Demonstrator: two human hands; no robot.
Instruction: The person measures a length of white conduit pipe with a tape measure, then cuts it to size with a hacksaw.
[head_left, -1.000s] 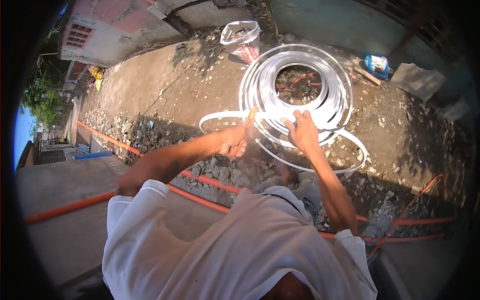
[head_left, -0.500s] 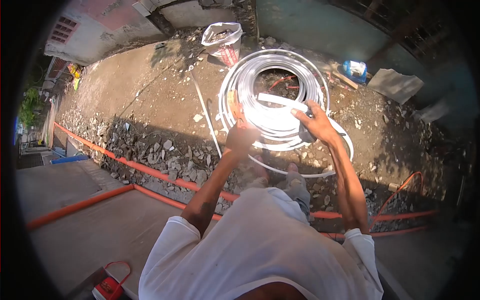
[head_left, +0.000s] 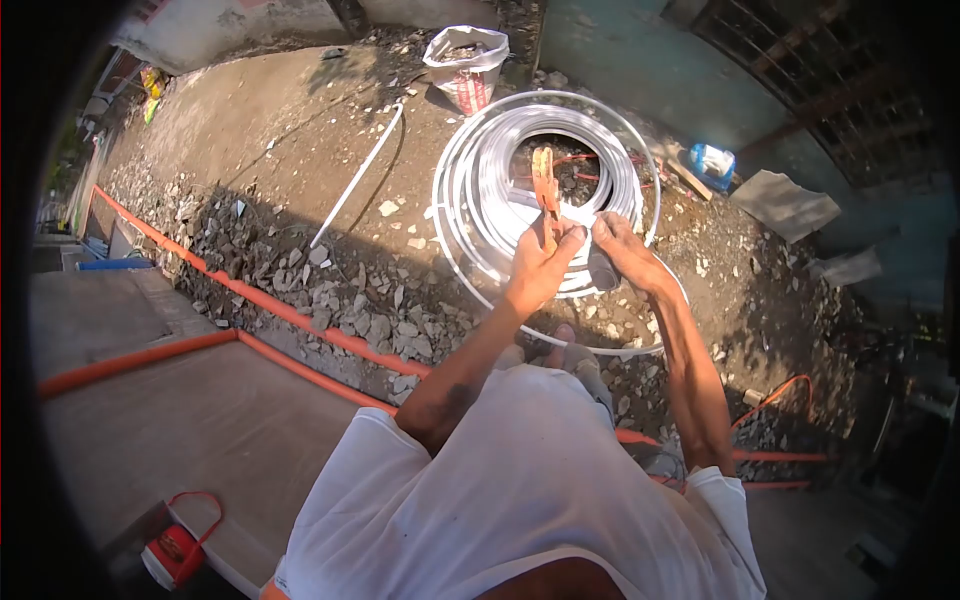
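My left hand (head_left: 543,265) is closed around an orange pipe cutter (head_left: 545,185), whose head points away from me over the coil. Close beside it, my right hand (head_left: 625,252) grips a white pipe (head_left: 577,214), largely hidden among the fingers and against the bright coil behind. Both thumbs nearly meet. Below them a big coil of white pipe (head_left: 626,172) rests on the dirt, with a loose outer loop curving toward my feet. Left of the coil is a separate straight white pipe (head_left: 358,178), slanted, with a dark shadow beside it.
A white sack of rubble (head_left: 468,78) stands behind the coil. Broken stones (head_left: 345,300) cover the ground at left, bordered by an orange pipe (head_left: 265,312). At right are a blue-and-white package (head_left: 712,165) and a flat grey sheet (head_left: 785,205). A red-and-white box (head_left: 172,555) sits lower left.
My left hand has brought the pipe cutter right and up, close to my right hand. The pipe in my right hand shows less. The separate straight pipe at left has swung to another slant.
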